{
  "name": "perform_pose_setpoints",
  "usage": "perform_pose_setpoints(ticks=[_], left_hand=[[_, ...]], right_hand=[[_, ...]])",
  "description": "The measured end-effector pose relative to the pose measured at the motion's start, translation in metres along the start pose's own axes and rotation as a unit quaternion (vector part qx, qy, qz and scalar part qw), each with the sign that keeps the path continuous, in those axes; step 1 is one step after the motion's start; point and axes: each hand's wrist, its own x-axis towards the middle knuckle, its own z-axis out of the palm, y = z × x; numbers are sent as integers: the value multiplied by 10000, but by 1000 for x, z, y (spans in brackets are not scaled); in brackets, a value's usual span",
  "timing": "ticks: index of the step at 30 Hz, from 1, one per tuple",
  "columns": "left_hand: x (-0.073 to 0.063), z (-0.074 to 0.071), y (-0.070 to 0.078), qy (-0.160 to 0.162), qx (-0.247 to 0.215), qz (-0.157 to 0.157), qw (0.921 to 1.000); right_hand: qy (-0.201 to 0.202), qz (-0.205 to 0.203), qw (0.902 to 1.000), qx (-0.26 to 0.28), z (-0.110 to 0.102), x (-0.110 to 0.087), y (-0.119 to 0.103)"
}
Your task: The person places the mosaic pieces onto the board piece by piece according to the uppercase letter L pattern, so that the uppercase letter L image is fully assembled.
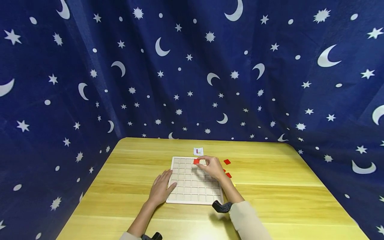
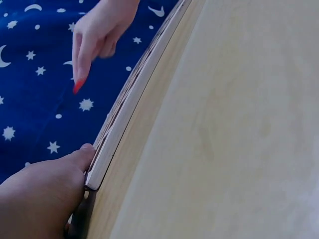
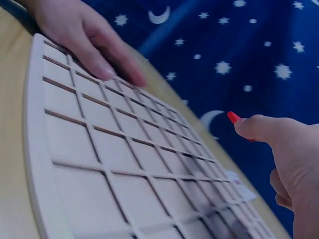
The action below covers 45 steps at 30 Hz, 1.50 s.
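Observation:
A square wooden grid board (image 1: 186, 191), its surface split into many small cells, lies on the table. My right hand (image 1: 212, 167) pinches a red square tile (image 1: 196, 161) between thumb and fingers, above the far part of the board. In the right wrist view the tile (image 3: 233, 117) appears edge-on at the fingertips, apart from the grid. My left hand (image 1: 160, 189) rests along the board's left edge, fingers fairly straight and thumb over the rim. The left wrist view shows that thumb touching the frame; the other fingers are hidden there.
Beyond the board lies a small printed grid card (image 1: 198, 151) with a coloured pattern. Right of the board are a red tile (image 1: 227, 162), another red tile (image 1: 229, 175) and a partly hidden yellow piece (image 1: 234, 185). A blue star-patterned curtain (image 1: 192, 83) hangs behind the table.

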Motion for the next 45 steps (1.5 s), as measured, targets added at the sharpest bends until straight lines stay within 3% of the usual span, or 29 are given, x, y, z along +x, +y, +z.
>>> perform_pose_setpoints(ticks=[5,10,20,27,34,40,45], left_hand=[[1,1,-1,41,90,8,10000],[1,2,-1,-32,213,61,9997],[1,0,-2,-27,273,86,9996],[1,1,-3,-41,331,75,9994],[0,1,-2,-41,282,72,9996],[0,-1,-2,-38,228,110,9997],[0,-1,-3,-122,227,8,9997]], right_hand=[[-373,-43,9991,-210,27,7,3],[-469,-82,9980,-415,40,9,7],[-730,-39,9927,-956,44,16,4],[-825,-14,9932,-822,41,15,0],[-544,100,9985,-10,24,6,11],[310,266,9991,-86,-13,-1,36],[628,646,9959,-67,-47,-9,61]])
